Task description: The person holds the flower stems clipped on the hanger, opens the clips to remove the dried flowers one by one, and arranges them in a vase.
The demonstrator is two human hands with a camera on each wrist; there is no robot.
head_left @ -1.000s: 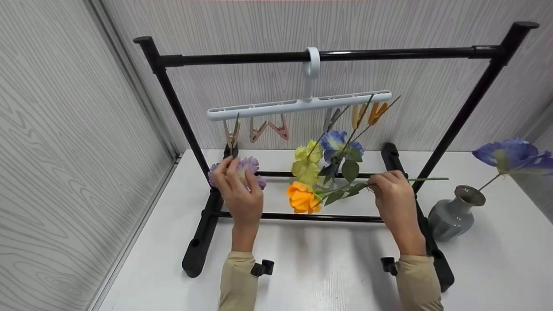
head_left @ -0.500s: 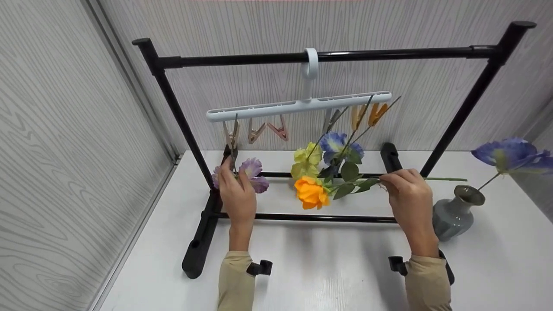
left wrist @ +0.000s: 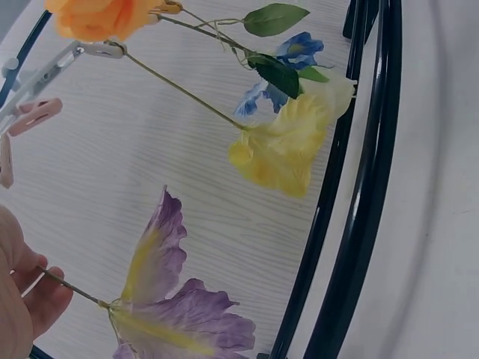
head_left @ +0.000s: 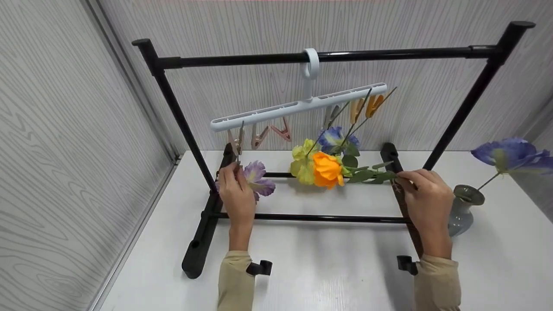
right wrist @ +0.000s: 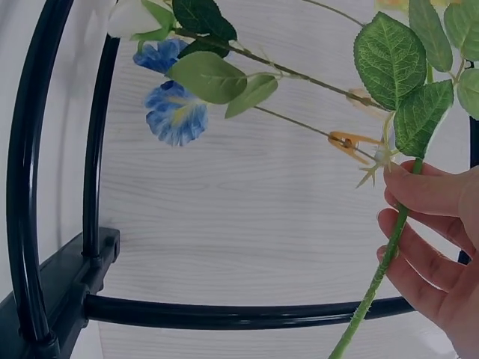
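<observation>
Your right hand (head_left: 427,196) has its grip pinched on the green stem of the orange rose (head_left: 327,168); the stem runs level, bloom pointing left, held above the desk (head_left: 328,268) inside the black rack (head_left: 328,55). Your left hand (head_left: 235,194) pinches the thin stem of the purple flower (head_left: 258,181), stem upright under the clip hanger (head_left: 298,106), bloom hanging low. The grey vase (head_left: 464,207) at far right holds one blue flower (head_left: 510,154).

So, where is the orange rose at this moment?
In the head view the orange rose is near the middle, held sideways by its stem in the right hand, just right of the yellow flower and below the white clip hanger.
</observation>
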